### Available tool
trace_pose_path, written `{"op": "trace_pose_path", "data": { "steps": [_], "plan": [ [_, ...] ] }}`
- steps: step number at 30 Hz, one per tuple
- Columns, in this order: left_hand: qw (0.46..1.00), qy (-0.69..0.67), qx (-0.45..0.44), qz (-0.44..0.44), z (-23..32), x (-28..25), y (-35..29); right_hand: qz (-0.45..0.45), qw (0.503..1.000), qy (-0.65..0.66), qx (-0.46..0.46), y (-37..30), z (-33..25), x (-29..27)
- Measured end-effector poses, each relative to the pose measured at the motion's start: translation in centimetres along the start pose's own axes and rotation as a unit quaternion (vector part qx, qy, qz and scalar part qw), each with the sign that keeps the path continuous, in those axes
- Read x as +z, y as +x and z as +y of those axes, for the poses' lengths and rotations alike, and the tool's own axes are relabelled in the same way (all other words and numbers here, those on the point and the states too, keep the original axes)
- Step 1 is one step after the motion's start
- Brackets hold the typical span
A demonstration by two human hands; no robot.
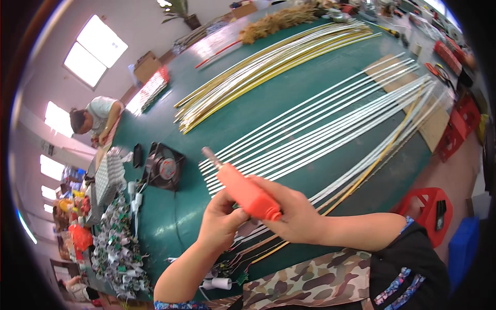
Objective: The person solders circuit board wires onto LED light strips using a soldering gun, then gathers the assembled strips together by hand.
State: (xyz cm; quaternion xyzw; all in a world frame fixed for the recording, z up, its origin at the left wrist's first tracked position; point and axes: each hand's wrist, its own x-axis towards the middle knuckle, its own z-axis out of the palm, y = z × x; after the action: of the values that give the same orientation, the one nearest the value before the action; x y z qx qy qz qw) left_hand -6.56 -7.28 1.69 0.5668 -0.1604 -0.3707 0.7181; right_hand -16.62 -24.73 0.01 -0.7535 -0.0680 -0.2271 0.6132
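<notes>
In front of me an orange-red, box-shaped handheld tool with a metal nozzle points up and left. My right hand grips its body from the right side. Close beside the tool's left side is my left hand, its fingers curled; what they hold, if anything, is hidden behind the tool. Beyond the nozzle, a row of thin white strips lies on the green table. A looser bundle of white and yellow strips runs beneath my right hand, with wire ends near my waist.
A black fan stands at left, near a heap of white parts with green circuit boards. Gold and white strips lie farther back. A red plastic stool is at right. Another person leans over the table's far left.
</notes>
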Motion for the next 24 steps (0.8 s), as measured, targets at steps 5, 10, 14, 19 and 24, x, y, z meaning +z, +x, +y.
{"op": "trace_pose_path", "data": {
  "steps": [5,10,14,19,24],
  "plan": [
    [1.0,-0.016,-0.02,0.011,-0.5,0.6,0.4,-0.01,0.997,0.043,0.055,-0.3,0.0,-0.5],
    [0.965,0.253,0.059,-0.04,0.6,0.7,0.6,0.004,0.986,0.107,0.124,-0.2,-0.1,-1.1],
    [0.895,0.43,0.016,-0.118,1.6,0.0,-0.1,-0.01,0.977,0.137,0.161,0.1,0.4,-1.4],
    [0.987,0.034,-0.122,-0.1,1.3,-1.2,-0.2,0.028,0.972,0.111,0.203,0.7,0.8,-2.3],
    [0.994,-0.072,-0.081,0.018,0.6,-1.3,0.5,0.024,0.983,0.105,0.146,0.0,0.6,-1.0]
  ]
}}
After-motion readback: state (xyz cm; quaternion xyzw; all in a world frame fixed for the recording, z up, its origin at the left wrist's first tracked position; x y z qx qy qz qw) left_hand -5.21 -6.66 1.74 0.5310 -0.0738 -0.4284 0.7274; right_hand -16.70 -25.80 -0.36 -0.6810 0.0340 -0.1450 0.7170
